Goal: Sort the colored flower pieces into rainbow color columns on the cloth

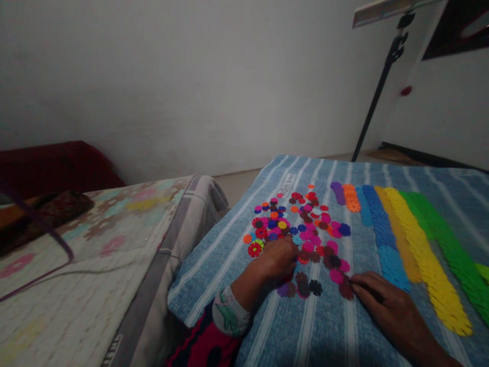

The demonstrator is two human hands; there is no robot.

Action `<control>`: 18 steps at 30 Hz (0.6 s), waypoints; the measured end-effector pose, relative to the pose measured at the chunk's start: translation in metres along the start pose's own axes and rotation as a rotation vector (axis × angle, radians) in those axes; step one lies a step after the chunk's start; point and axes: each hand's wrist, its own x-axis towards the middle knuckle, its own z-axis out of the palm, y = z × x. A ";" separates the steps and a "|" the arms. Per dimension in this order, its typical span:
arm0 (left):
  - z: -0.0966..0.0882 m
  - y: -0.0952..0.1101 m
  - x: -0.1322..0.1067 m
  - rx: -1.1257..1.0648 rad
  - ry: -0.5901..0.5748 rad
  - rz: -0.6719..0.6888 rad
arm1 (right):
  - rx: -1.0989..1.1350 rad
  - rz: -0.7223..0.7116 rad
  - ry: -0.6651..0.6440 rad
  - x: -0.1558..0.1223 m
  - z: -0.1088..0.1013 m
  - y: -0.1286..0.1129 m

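Observation:
My left hand (275, 259) reaches into a loose pile of notched, flower-shaped plastic discs (311, 237) in pink, red, blue, orange and brown. Its fingers curl downward, and whatever they hold is hidden beneath them. At the pile's lower right, my right hand (385, 302) has thumb and forefinger pinched at the edge of a brown disc (346, 291). Pink discs (336, 276) lie beside those fingertips. Between the two hands are a black disc (315, 287) and a few dark brown and purple ones.
Overlapping rows of discs sorted by colour, including blue (378, 214), yellow (428, 265) and green (446, 239), lie on the striped blue cloth (214, 265). A floral-covered bed (114, 255) stands left across a gap. Behind the cloth rises a black stand (376, 97).

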 end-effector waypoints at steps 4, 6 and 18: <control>0.001 0.005 -0.002 -0.003 -0.006 -0.009 | -0.012 -0.019 0.009 -0.001 0.000 0.002; 0.001 0.007 -0.005 -0.009 0.005 -0.005 | -0.018 -0.026 0.017 -0.001 0.000 0.002; -0.004 0.020 -0.010 -0.030 -0.019 0.004 | -0.017 -0.035 0.014 -0.002 -0.001 0.003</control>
